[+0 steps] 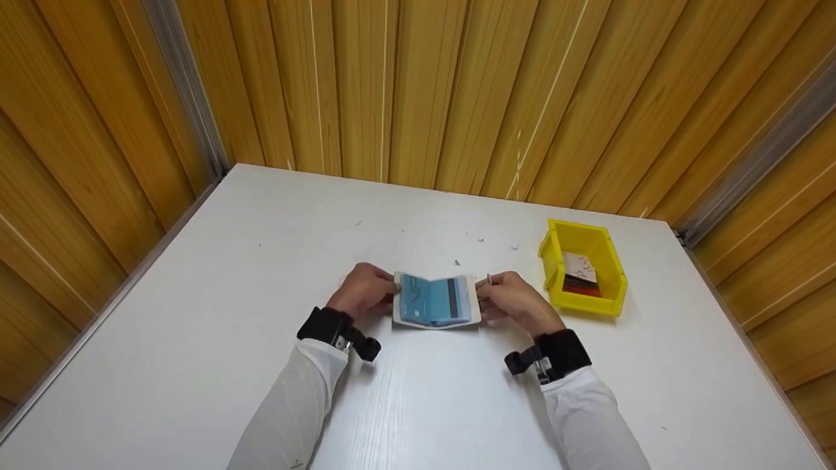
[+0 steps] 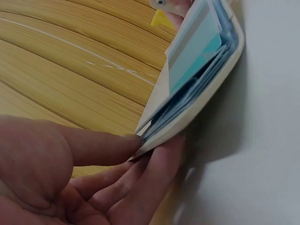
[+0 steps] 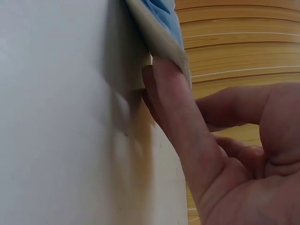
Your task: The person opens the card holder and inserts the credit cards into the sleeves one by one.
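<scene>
A small card holder [image 1: 432, 299] with a pale cover lies spread open between both hands, just over the white table. Clear bluish sleeves fill it; a blue card [image 1: 414, 297] shows on the left side and one with a dark stripe [image 1: 453, 297] on the right. My left hand [image 1: 366, 287] pinches the left edge, thumb on top and fingers beneath, as the left wrist view shows. At the right edge, my right hand [image 1: 516, 300] holds the cover, a finger [image 3: 176, 93] pressed under it; the thumb tip is hidden behind that finger.
A yellow bin [image 1: 610, 271] stands to the right of the right hand, with several flat cards or booklets [image 1: 580, 271] inside, white, black and red. Small scraps [image 1: 457, 262] dot the white table [image 1: 196, 339] beyond the card holder. Wood-patterned walls [image 1: 424, 91] rise behind and at both sides.
</scene>
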The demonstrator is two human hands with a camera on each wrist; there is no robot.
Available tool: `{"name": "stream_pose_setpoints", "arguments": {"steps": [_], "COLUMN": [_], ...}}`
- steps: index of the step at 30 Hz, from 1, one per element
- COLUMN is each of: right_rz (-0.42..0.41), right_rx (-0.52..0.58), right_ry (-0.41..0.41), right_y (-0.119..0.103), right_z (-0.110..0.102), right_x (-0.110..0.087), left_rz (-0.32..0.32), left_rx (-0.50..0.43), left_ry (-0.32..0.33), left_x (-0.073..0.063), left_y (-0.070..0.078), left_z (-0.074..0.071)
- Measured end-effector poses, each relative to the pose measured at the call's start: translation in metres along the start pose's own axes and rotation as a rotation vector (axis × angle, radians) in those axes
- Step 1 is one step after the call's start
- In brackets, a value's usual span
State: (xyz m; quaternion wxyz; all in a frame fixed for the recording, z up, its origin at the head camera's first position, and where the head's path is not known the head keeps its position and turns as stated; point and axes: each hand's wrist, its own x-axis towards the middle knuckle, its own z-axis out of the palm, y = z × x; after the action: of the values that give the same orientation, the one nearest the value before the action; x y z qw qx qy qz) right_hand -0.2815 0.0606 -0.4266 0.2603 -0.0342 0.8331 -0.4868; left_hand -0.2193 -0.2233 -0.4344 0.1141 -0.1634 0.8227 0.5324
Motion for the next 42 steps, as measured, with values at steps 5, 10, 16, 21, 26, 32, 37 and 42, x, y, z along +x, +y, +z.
{"name": "stream_pose_setpoints", "arguments": {"steps": [5, 10, 16, 21, 26, 32, 37, 42], "right_rz": [0.0, -0.011, -0.03, -0.021, -0.018, -0.04, -0.048, -0.03], "right_rx": [0.052, 0.106, 0.109, 0.115, 0.116, 0.088, 0.068, 0.086], "right_ry": [-0.029, -0.043, -0.046, -0.041, -0.042, -0.034, -0.028, -0.036], "right_y": [0.004, 0.006, 0.007, 0.008, 0.009, 0.006, 0.003, 0.002], "right_z": [-0.001, 0.004, 0.008, 0.009, 0.009, 0.009, 0.012, 0.01], "right_x": [0.0, 0.0, -0.001, 0.0, -0.002, -0.002, 0.0, 0.001], "left_rz": [-0.002, 0.012, 0.086, 0.113, 0.15, 0.188, 0.231, 0.299], "left_rx": [0.008, -0.002, -0.038, -0.08, 0.006, 0.138, 0.19, 0.207], "left_ry": [0.001, 0.009, 0.044, 0.06, 0.082, 0.127, 0.127, 0.158], "left_x": [0.001, 0.001, -0.005, -0.013, -0.018, -0.019, -0.012, 0.01], "left_y": [0.002, 0.005, 0.015, 0.028, 0.051, 0.067, 0.058, 0.04], "left_z": [-0.001, -0.005, -0.004, 0.007, 0.025, 0.053, 0.071, 0.084]}}
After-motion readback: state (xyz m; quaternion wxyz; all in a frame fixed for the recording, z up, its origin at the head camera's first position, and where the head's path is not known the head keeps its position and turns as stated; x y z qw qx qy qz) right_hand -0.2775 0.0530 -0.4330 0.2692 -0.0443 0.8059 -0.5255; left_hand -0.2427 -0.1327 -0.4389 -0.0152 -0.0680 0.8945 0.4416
